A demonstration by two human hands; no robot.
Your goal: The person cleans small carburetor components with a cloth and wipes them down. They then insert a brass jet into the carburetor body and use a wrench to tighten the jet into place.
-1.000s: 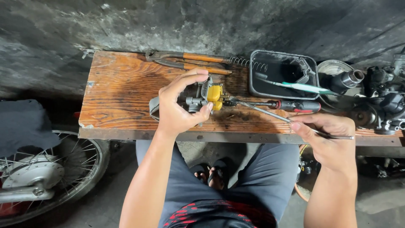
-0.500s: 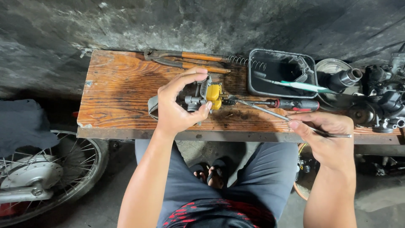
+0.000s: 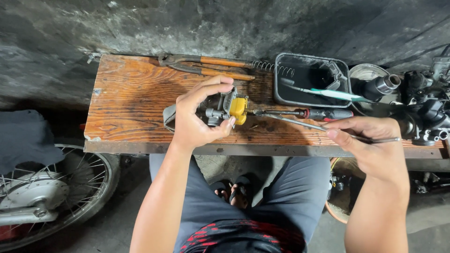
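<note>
Worn wooden bench (image 3: pixel 131 98) against concrete wall (image 3: pixel 140 23)

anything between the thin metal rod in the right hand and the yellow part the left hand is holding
Nothing visible: the thin rod in the right hand runs over bare bench to the yellow part held by the left hand.

One wooden bench (image 3: pixel 131 103), one pliers (image 3: pixel 206 65), one black tray (image 3: pixel 281 100), one spring (image 3: pixel 272 68), one screwdriver (image 3: pixel 323 114), one spoked wheel (image 3: pixel 51 187).

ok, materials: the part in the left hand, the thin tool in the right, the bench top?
Part: likely bare cast metal, dull grey, with a glossy yellow piece, probably plastic. Thin tool: looks like steel, slim with a bright sheen. Bench top: wood, visible grain, worn stained surface.
</note>
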